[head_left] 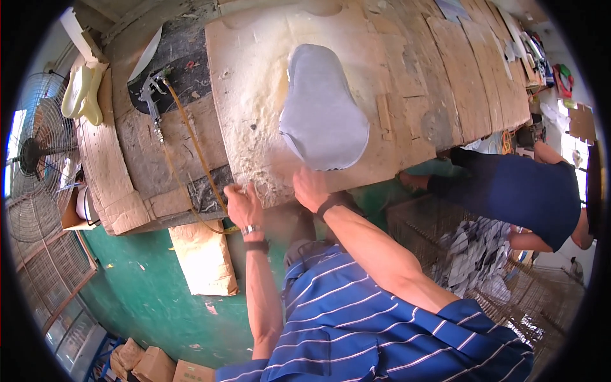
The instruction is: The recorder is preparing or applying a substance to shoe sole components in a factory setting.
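Note:
A grey bicycle saddle cover [323,111], wide at the near end and narrow at the far end, lies on a cardboard sheet [404,143] crusted with pale yellow residue. My right hand [310,189] is just below its near-left edge, fingers curled and a little blurred; whether they touch the cover I cannot tell. At the sheet's near-left corner is my left hand [244,207], its fingers drawn together, with a watch and a dark band on the wrist. What either hand holds, if anything, is hidden or too small to make out.
A metal spray gun [153,95] with a yellowish hose [191,137] lies on the left of the bench, the hose running toward my left hand. Beyond stand a caged fan [38,149] and pale yellow foam pieces [84,92]. Another person [515,191] in dark clothing works at right.

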Available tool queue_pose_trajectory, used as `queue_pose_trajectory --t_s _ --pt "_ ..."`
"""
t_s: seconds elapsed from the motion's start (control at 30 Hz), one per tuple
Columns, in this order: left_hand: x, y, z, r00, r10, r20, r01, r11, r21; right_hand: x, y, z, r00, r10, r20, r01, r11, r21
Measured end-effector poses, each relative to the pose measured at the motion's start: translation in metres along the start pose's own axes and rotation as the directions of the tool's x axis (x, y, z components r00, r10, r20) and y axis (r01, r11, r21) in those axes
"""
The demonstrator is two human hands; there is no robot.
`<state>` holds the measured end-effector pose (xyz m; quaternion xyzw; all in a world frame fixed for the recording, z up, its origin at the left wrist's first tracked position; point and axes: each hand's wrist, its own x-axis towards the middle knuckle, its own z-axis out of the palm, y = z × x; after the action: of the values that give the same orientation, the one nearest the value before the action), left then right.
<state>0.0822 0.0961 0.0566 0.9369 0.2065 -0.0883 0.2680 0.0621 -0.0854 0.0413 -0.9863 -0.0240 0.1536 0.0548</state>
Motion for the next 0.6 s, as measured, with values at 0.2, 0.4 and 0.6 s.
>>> queue_pose_trajectory --t_s 0.2,0.4,0.6 --pt "0.048 0.017 0.014 0.993 -0.037 0.112 0.014 0.980 0.199 0.003 -0.012 -0.008 0.998 -0.033 0.056 0.034 0.999 -0.008" --pt "0.076 0.026 0.008 0.977 0.013 0.212 -0.078 0.951 0.300 0.003 -0.006 0.004 0.999 -0.019 -0.038 0.019 1.000 -0.009" --pt "0.105 0.012 -0.006 0.911 -0.050 0.409 -0.102 0.934 0.343 0.004 -0.008 0.013 0.995 -0.012 -0.096 0.013 1.000 0.018"
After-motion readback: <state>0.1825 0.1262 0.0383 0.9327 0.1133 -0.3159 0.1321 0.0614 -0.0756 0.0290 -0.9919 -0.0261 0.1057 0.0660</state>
